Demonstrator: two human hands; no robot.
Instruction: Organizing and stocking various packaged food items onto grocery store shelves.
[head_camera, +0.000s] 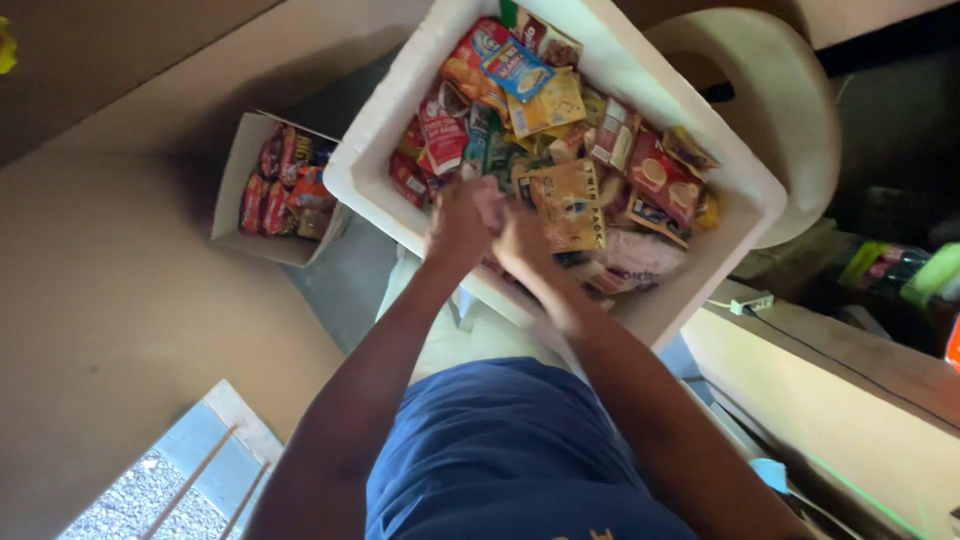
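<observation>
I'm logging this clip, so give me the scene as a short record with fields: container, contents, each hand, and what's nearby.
Container: white square foam box, open on top.
Contents: many small red, yellow and blue snack sachets, loosely heaped.
Left hand: inside the box at its near edge, among the sachets; grasp unclear.
Right hand: beside the left hand, touching it, over a tan sachet.
Nearby: small open cardboard box of red packets, apart from the foam box.

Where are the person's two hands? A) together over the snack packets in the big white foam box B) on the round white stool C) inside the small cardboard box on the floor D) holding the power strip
A: the left hand and right hand meet over the packets in the white foam box, away from the small cardboard box.
</observation>
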